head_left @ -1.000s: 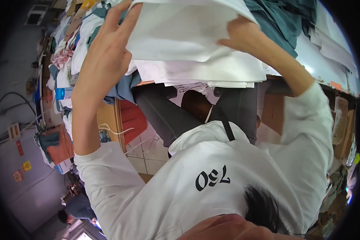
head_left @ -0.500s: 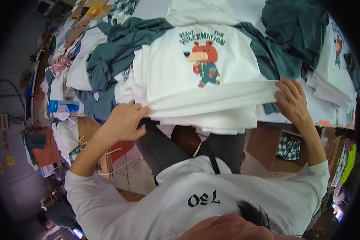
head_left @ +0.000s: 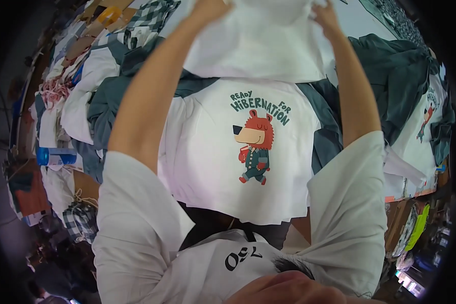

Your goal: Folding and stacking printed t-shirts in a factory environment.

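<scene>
Both my arms reach out over the worktable to its far side. A blurred white shirt [head_left: 258, 48] spreads between my hands, its plain side facing me. My left hand [head_left: 211, 9], cut off by the upper edge and smeared, is closed at its left side. My right hand [head_left: 326, 14] has its fingers curled at the right side of the same cloth. Nearer to me lies a stack of white shirts with dark green sleeves; the top printed shirt [head_left: 207, 137] is flat, with a red bear print facing up. Its lower edge hangs over the table's front.
Dark green and white garments [head_left: 104, 111] are heaped on the left, beside a blue cylindrical container [head_left: 55, 156]. More green cloth [head_left: 390, 76] and another printed shirt [head_left: 415, 134] lie on the right. Checked fabric [head_left: 154, 14] sits at the far left.
My hands have moved from the near hem of the stack to the far side, carrying white cloth away from me. A flat printed shirt now shows on top, and the view has shifted.
</scene>
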A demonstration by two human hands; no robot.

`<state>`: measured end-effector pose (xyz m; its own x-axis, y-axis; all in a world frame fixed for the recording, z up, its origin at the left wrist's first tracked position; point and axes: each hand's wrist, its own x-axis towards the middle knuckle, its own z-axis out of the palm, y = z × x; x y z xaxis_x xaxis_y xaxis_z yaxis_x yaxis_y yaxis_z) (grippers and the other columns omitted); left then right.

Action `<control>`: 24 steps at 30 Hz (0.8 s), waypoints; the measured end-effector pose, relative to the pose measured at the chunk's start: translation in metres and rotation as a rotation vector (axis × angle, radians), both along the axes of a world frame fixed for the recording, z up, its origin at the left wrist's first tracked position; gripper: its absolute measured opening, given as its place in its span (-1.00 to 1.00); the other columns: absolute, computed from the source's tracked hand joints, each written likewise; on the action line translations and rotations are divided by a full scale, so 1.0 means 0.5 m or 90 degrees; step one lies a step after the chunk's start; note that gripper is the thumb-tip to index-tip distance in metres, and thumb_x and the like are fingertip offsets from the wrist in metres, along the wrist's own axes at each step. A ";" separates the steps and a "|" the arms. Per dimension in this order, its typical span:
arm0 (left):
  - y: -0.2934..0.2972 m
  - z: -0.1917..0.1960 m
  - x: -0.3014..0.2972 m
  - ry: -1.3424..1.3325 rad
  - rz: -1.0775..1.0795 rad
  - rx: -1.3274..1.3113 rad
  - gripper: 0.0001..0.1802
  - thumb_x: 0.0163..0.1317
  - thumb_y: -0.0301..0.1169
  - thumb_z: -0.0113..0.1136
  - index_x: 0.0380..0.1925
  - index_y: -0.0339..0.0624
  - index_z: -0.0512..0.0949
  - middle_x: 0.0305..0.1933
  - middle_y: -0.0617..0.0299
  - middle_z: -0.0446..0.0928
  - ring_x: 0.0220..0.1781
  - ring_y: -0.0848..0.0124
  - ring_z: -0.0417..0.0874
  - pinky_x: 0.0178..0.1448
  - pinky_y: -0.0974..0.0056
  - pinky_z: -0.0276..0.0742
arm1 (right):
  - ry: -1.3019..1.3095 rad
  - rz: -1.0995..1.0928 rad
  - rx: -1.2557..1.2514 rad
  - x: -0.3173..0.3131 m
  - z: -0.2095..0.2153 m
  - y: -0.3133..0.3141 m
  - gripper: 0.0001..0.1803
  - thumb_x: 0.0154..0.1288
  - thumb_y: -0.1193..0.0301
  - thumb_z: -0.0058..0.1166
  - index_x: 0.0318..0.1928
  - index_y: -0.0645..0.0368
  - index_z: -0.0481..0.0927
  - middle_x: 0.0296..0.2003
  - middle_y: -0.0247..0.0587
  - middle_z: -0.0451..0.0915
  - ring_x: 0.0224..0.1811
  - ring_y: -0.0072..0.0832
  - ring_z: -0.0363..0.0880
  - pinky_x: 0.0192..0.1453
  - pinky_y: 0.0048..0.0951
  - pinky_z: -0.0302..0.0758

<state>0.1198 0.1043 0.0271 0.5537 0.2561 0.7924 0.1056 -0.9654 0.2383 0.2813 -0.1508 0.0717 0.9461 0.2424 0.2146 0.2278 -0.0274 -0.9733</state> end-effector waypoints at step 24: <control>-0.453 -0.137 -0.772 0.292 -0.484 -0.092 -0.79 0.03 -0.57 0.33 -0.29 -0.23 0.59 -0.23 0.18 0.55 -0.16 0.21 0.59 -0.09 0.17 0.52 | -0.357 0.297 -0.430 -0.856 -0.181 -0.529 -0.60 0.02 0.52 0.39 -0.08 0.18 0.58 -0.03 -0.07 0.54 0.01 -0.09 0.53 0.08 -0.19 0.49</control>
<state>-0.2663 -0.1224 -0.0414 0.8683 -0.2278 0.4406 -0.4346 -0.7775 0.4546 -0.1466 -0.4153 -0.0189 0.5286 0.8008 0.2815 0.7798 -0.3271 -0.5338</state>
